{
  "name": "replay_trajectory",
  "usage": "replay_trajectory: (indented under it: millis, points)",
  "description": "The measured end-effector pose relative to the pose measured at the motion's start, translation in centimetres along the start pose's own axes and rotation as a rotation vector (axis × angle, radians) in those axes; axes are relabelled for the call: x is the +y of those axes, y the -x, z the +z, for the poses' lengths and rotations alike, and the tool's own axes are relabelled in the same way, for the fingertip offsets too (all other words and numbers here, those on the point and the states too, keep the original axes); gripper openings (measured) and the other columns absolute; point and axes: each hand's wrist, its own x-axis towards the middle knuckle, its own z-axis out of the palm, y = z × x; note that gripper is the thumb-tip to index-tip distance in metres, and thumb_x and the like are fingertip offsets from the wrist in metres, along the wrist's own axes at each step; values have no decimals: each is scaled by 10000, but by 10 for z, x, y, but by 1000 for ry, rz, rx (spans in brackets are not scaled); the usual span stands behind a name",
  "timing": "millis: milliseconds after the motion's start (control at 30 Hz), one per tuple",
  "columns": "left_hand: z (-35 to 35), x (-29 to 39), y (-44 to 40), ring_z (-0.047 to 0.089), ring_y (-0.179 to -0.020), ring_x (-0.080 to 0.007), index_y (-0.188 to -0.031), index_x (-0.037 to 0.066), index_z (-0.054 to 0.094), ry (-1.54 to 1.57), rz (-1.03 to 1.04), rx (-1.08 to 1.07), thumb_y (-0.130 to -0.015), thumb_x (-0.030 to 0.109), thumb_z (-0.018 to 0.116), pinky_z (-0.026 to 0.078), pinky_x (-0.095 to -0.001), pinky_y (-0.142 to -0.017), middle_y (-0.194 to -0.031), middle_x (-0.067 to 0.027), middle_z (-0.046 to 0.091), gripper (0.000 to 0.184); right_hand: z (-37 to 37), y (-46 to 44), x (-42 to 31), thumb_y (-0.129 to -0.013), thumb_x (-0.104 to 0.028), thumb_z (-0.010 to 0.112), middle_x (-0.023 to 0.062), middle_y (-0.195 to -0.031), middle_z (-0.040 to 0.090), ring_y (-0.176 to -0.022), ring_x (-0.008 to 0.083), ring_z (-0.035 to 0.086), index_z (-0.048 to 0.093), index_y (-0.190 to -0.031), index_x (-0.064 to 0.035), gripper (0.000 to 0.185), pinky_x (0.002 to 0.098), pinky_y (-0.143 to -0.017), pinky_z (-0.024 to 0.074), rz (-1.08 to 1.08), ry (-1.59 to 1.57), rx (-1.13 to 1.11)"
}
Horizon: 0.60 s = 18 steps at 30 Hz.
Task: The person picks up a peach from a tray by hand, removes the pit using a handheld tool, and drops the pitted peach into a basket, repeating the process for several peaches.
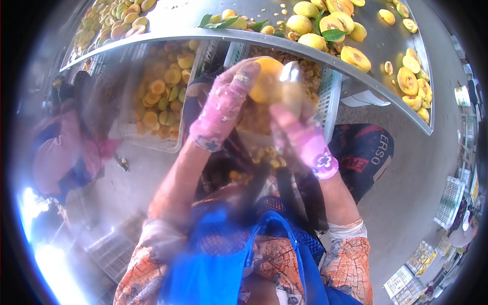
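Note:
My left hand (226,101), in a pink glove, grips a yellow peach (267,84) between thumb and fingers. The fruit is above a crate of pieces. Close beside it, my right hand (300,129), also in a pink glove, is closed around a short tool (291,76) with a shiny metal end. Blur hides the tool's exact shape, and I cannot tell whether it touches the fruit. Below both hands is a white plastic crate (331,101) holding small orange-brown pieces.
A metal table (183,18) curves across the front, bearing cut peaches (356,58), green leaves (333,34) and a fruit pile (119,20). A second crate (178,145) with peach halves stands at left, near another person (66,152). More crates (450,201) lie at far right.

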Motion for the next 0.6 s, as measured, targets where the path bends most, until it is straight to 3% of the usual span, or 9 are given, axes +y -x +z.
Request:
replay_trajectory:
  millis: [33,133,233,267,300,333,400,533,600]
  points:
    - [-1,3,0,571,-979,-135,-1188,2,560,41,-46,5,-945,289,524,452,-281,-883,-1064,-57,621,378,-2,-4,-7,-861,-196,665,1,-641,545,-525,52,526,564,-1050,-62,253,211,-476,441,263,-369,6]
    - [-7,2,0,578,-953,-131,-1192,-3,538,148,-102,30,-898,194,604,471,-272,-844,-1059,-76,616,360,-7,-9,-23,-858,-222,649,-20,-589,493,-480,56,494,559,-995,-54,235,209,-452,413,205,-462,187]
    - [1,-1,1,580,-941,-139,-1162,-2,513,194,-75,61,-870,154,634,479,-266,-821,-1051,-94,611,352,-5,-12,-24,-830,-221,663,6,-664,540,-567,100,539,574,-1046,-52,289,247,-534,446,115,-85,220]
    - [4,-4,2,580,-945,-147,-1128,2,502,-20,-11,109,-852,118,642,482,-272,-824,-1051,-104,609,330,-1,-13,-24,-821,-227,669,28,-709,571,-622,135,570,581,-1065,-52,313,273,-593,473,99,88,258]
    - [7,-6,4,580,-950,-156,-1093,6,491,-236,51,156,-834,82,650,484,-278,-827,-1050,-114,608,314,2,-14,-15,-838,-213,654,85,-921,610,-819,217,598,592,-1102,-64,310,338,-738,487,80,261,334]
    - [14,-8,7,580,-950,-156,-1093,6,491,-235,47,156,-834,82,650,484,-278,-827,-1050,-114,608,314,1,-13,-4,-838,-213,654,85,-921,610,-819,217,598,592,-1102,-64,310,338,-738,487,84,261,334]
    - [28,-8,8,579,-948,-173,-1047,9,466,-428,164,318,-820,33,624,482,-292,-845,-1061,-123,604,278,-1,-16,15,-864,-196,626,133,-1129,570,-1001,279,563,597,-1123,-70,289,378,-835,471,-184,379,282]
    - [21,-31,6,576,-932,-172,-1079,5,406,-306,306,256,-810,-6,585,490,-297,-825,-1073,-157,590,323,3,-12,32,-870,-169,604,163,-1166,545,-1004,347,557,592,-1161,-144,292,391,-824,489,-291,520,385]
    - [28,-30,6,575,-932,-168,-1074,7,405,-245,230,281,-810,-6,586,494,-291,-814,-1069,-163,587,320,5,-16,28,-859,-189,620,166,-1135,560,-975,352,572,589,-1159,-138,305,395,-817,494,-229,566,464]
